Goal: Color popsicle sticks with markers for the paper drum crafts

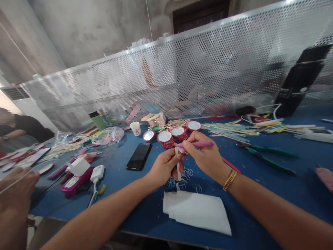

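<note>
My left hand [164,167] is closed on a flat wooden craft stick [178,170], held upright between thumb and fingers. Above it, my right hand [204,156] grips a pink pen [201,144], whose tip meets the top of the stick. Behind my hands are several round red-rimmed pieces with shiny tops, among them a stack [165,138]. Under the stick lie thin blue loops [188,173], partly hidden by my hands. Nearer to me, folded white paper [197,211] rests on the blue table [145,211].
A black phone [138,156] and a white paper cup [135,128] stand left of centre. Chargers [78,167] and a co-worker's hand [18,187] are farther left. Green-handled pliers [270,158] and thin sticks [234,129] lie right. A perforated metal screen [213,69] borders the back.
</note>
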`<state>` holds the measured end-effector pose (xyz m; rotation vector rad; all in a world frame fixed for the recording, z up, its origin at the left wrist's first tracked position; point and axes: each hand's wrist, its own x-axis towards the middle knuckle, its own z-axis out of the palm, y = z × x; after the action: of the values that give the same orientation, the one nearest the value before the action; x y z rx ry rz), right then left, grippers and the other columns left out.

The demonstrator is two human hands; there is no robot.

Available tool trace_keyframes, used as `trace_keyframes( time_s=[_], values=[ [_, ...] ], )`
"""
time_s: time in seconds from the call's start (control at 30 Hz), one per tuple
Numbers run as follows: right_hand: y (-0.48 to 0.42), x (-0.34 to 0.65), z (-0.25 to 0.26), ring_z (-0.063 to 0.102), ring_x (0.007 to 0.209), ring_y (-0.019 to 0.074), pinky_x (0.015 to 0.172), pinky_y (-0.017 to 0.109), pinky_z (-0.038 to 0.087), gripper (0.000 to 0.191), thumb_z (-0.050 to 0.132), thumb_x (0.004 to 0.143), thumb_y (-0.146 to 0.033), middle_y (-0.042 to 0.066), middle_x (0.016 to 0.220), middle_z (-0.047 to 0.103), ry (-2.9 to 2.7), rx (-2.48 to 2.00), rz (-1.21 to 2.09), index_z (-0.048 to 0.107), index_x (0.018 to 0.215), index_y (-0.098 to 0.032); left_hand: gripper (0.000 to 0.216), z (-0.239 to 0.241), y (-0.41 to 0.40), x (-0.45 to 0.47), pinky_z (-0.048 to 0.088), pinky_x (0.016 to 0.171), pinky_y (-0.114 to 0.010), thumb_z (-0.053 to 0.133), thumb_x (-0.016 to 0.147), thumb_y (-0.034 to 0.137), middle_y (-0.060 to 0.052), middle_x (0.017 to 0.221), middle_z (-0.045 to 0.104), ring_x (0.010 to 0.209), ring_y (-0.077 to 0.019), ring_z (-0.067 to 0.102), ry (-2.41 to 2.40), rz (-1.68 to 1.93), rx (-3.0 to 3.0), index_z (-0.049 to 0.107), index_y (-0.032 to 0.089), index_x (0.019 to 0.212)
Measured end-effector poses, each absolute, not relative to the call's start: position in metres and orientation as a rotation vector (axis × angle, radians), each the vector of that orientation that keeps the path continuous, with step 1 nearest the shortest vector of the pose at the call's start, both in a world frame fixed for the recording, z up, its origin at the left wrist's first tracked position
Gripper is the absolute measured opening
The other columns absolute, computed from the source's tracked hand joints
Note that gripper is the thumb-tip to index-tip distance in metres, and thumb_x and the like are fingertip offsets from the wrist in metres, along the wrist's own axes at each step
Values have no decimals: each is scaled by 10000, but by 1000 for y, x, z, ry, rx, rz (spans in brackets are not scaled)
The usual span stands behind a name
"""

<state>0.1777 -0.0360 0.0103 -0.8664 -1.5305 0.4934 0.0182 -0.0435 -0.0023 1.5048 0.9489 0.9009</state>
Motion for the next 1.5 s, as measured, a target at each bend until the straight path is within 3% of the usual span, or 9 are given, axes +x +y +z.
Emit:
trace_keyframes(
  time_s=[1.5],
  values=[
    [-36,179,12,554,611,133,613,289,435,210,590,857,-222,-22,647,596,-1460,-868,448,543,652,-211,416,-4,-42,18,331,371,-174,581,846,592,34,572,603,374,-64,459,927,917,1571,535,178,838]
  ],
)
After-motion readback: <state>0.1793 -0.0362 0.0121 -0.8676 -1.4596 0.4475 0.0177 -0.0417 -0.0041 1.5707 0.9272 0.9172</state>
